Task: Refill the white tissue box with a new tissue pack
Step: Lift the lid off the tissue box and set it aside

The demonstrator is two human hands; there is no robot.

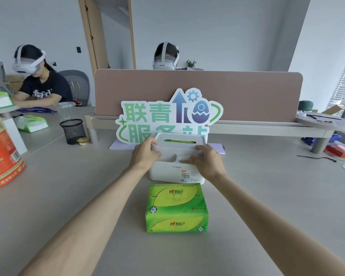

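I've got both hands on the white plastic tissue box [177,168], mid-table: left hand [145,152] pinching the left end of its slotted white lid [179,142], right hand [205,158] clasping the right end. Green shows through the slot. The green wrapped tissue pack [176,208] lies just near of the box, untouched.

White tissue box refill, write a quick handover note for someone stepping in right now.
Left hand grips the left end of the white plastic tissue box's slotted lid; right hand grips its right end.
The box sits on the grey desk, before the green-lettered sign.
The sealed green tissue pack lies just in front of the box, untouched.
Done: hands on lid.
Left: take the lid off, load the pack, close.
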